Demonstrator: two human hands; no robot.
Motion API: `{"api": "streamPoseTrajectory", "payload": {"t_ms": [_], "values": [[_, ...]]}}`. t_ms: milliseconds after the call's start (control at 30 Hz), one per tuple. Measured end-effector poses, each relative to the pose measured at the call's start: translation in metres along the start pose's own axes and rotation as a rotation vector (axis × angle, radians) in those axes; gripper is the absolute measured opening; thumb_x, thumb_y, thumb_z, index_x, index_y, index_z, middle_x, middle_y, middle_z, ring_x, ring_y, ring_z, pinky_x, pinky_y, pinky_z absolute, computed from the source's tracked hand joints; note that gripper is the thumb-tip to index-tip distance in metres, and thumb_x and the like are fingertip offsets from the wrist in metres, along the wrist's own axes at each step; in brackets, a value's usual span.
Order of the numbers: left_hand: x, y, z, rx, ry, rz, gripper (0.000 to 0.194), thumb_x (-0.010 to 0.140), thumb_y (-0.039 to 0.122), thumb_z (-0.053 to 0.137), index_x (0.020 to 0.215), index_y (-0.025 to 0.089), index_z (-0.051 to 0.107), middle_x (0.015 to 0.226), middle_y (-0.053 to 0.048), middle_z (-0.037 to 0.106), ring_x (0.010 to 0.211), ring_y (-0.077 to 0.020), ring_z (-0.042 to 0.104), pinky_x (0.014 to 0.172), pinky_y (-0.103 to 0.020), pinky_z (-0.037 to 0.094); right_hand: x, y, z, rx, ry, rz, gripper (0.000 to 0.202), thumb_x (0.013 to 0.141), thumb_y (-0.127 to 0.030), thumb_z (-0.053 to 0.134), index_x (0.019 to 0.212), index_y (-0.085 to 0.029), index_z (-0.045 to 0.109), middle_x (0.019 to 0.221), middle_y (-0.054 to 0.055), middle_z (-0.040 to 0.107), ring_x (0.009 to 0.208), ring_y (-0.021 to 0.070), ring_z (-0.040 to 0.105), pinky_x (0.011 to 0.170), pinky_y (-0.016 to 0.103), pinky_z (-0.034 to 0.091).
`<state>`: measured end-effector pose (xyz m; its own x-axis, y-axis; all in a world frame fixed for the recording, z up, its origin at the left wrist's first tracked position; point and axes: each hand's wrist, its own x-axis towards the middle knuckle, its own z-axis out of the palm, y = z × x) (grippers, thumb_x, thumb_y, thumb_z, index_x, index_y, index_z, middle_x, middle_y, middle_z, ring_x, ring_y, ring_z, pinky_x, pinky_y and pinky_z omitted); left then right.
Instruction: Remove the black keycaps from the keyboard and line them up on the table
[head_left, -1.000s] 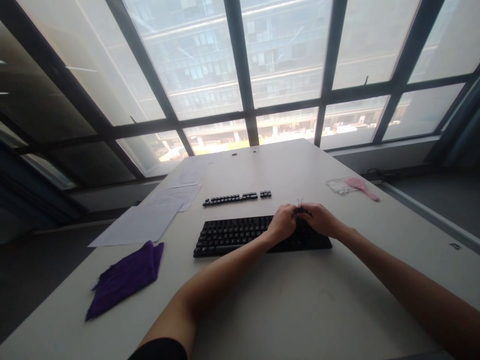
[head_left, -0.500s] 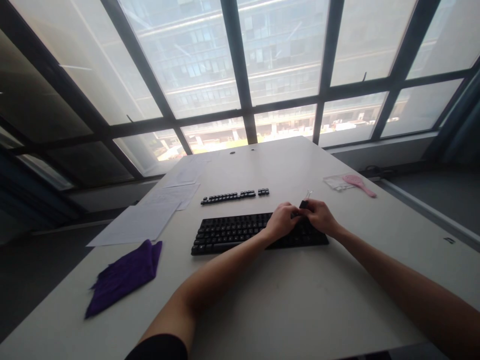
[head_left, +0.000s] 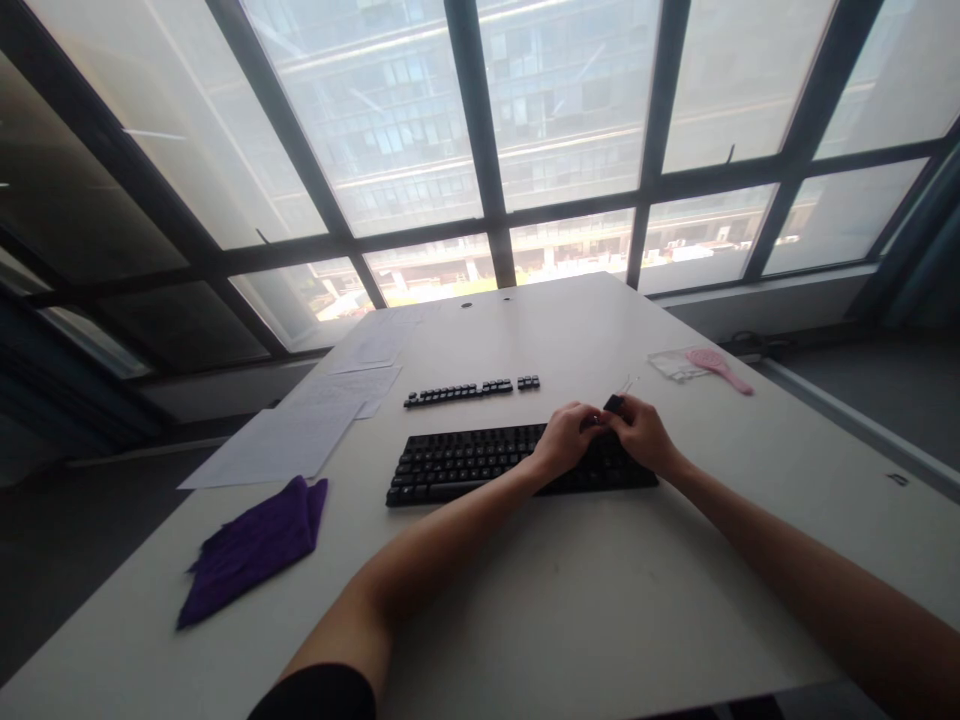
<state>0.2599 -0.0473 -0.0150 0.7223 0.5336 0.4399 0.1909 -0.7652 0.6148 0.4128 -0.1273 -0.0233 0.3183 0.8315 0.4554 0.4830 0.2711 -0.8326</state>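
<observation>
A black keyboard [head_left: 465, 460] lies on the white table, its right part partly hidden by both hands. Over it, my right hand [head_left: 641, 432] is closed on a small black piece with thin wire loops, a keycap puller [head_left: 613, 403] by its look. My left hand [head_left: 566, 438] touches the right one, its fingers pinched together; whatever is between them is too small to make out. Behind the keyboard a row of loose black keycaps [head_left: 457, 394] stands on the table, with a smaller group [head_left: 529, 382] at its right end.
A purple cloth [head_left: 255, 550] lies at the left, near white paper sheets [head_left: 281, 440]. On the right are a pink hairbrush [head_left: 720, 370] and a clear plastic bag [head_left: 671, 366]. Tall windows rise beyond the table [head_left: 570, 330].
The black piece in my right hand has tilted, and its wire loops now point more to the right. Both hands stay nearly in place over the keyboard.
</observation>
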Motion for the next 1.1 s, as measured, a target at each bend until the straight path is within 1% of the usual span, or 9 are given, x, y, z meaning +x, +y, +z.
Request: {"api": "streamPoseTrajectory", "payload": {"t_ms": [167,367,533,633,700,800,867,967,1100], "values": [[-0.002,0.005,-0.002,-0.088,0.058,-0.016,0.018,0.084,0.016,0.069,0.102,0.018,0.067,0.092,-0.003,0.066,0.082,-0.0157,0.063,0.081,-0.029,0.052,0.000,-0.009,-0.001,-0.093,0.000,0.010,0.024,0.091,-0.039,0.052,0.077,-0.020,0.057,0.068,0.002,0.063,0.064,0.0174,0.054,0.061,0.029,0.040],[-0.007,0.006,0.000,-0.062,0.078,0.051,0.028,0.087,0.013,0.064,0.114,0.021,0.060,0.109,-0.005,0.057,0.081,-0.0117,0.061,0.081,-0.026,0.053,0.003,-0.006,-0.001,-0.075,-0.012,0.028,0.025,0.090,-0.038,0.052,0.076,-0.019,0.060,0.070,0.003,0.067,0.066,0.0185,0.058,0.063,0.029,0.042],[-0.010,0.004,0.001,0.033,0.011,0.164,0.022,0.091,0.013,0.057,0.109,0.021,0.067,0.116,-0.007,0.055,0.093,-0.0144,0.062,0.090,-0.029,0.052,0.004,-0.006,-0.002,-0.038,0.030,0.063,0.024,0.088,-0.037,0.053,0.072,-0.019,0.058,0.066,0.003,0.064,0.062,0.0174,0.056,0.060,0.029,0.041],[-0.011,0.002,0.002,0.068,-0.037,0.173,0.022,0.092,0.012,0.055,0.105,0.021,0.070,0.118,-0.007,0.057,0.092,-0.0141,0.062,0.091,-0.031,0.052,0.004,-0.006,-0.002,0.001,0.038,0.088,0.025,0.088,-0.039,0.053,0.074,-0.019,0.059,0.068,0.004,0.066,0.063,0.0179,0.057,0.061,0.029,0.043],[-0.010,0.003,0.003,0.096,-0.030,0.154,0.023,0.092,0.013,0.055,0.107,0.022,0.070,0.118,-0.007,0.058,0.094,-0.0148,0.062,0.092,-0.032,0.052,0.005,-0.005,-0.001,0.010,0.051,0.088,0.026,0.088,-0.040,0.054,0.074,-0.019,0.059,0.068,0.004,0.066,0.063,0.0181,0.058,0.061,0.029,0.043],[-0.007,0.006,0.000,0.079,0.039,0.116,0.018,0.091,0.018,0.060,0.103,0.022,0.073,0.112,-0.007,0.063,0.098,-0.0172,0.062,0.093,-0.032,0.052,0.005,-0.003,-0.001,0.012,0.084,0.090,0.028,0.089,-0.040,0.053,0.071,-0.019,0.060,0.066,0.004,0.064,0.063,0.0180,0.057,0.061,0.030,0.044],[-0.002,0.007,-0.007,0.013,0.092,0.064,0.016,0.089,0.020,0.065,0.101,0.020,0.073,0.102,-0.007,0.067,0.092,-0.0173,0.065,0.089,-0.031,0.054,0.005,-0.003,-0.001,0.026,0.090,0.102,0.029,0.090,-0.039,0.052,0.070,-0.019,0.061,0.066,0.004,0.064,0.063,0.0184,0.057,0.062,0.031,0.044],[0.008,0.002,-0.025,-0.076,0.143,-0.061,0.022,0.086,0.019,0.067,0.107,0.018,0.073,0.092,-0.006,0.072,0.077,-0.0147,0.066,0.078,-0.028,0.055,0.005,-0.003,-0.001,0.057,0.091,0.121,0.030,0.090,-0.039,0.052,0.071,-0.018,0.062,0.067,0.005,0.065,0.064,0.0191,0.059,0.063,0.031,0.045],[0.022,-0.013,-0.057,-0.071,0.100,-0.178,0.017,0.082,0.021,0.071,0.097,0.017,0.077,0.092,-0.006,0.074,0.076,-0.0151,0.069,0.075,-0.026,0.055,0.005,-0.001,-0.001,0.098,0.136,0.155,0.031,0.090,-0.040,0.053,0.071,-0.018,0.062,0.067,0.005,0.065,0.063,0.0188,0.059,0.062,0.031,0.045]]}}
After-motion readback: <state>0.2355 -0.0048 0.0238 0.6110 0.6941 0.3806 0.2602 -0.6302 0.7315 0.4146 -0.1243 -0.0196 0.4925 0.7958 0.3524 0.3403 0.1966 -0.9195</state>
